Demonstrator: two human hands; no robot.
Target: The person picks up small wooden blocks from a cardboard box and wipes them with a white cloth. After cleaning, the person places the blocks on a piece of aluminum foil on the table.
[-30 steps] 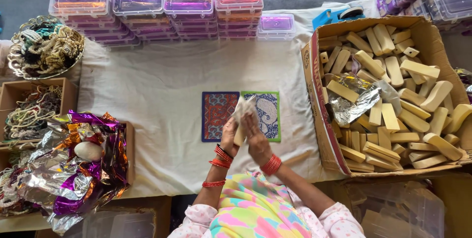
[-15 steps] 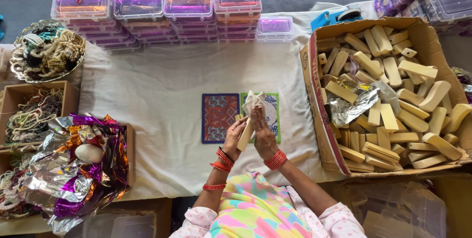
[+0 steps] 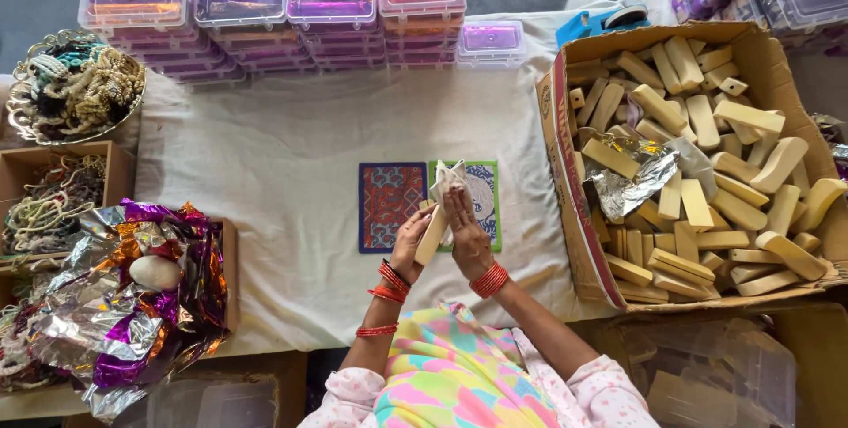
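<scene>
A pale wooden block (image 3: 433,234) is held upright between my two hands above the cloth-covered table (image 3: 291,154). My left hand (image 3: 412,242) grips its lower side. My right hand (image 3: 465,235) presses a crumpled white paper or cloth (image 3: 448,179) against the block's top. Both wrists wear red bangles. Under the hands lie two patterned cards, a red and blue one (image 3: 391,206) on the left and a green-edged one (image 3: 485,202) on the right, partly hidden by my right hand.
A large cardboard box (image 3: 565,163) on the right holds several pale blocks and crumpled silver foil (image 3: 640,182). Stacked clear lidded boxes (image 3: 291,17) line the far edge. Purple and silver foil sheets (image 3: 132,295) and trays of beaded strings (image 3: 71,83) sit at left.
The block has been lifted more upright between my hands, and the white wrapping now bunches at its top. My hands stay over the two cards.
</scene>
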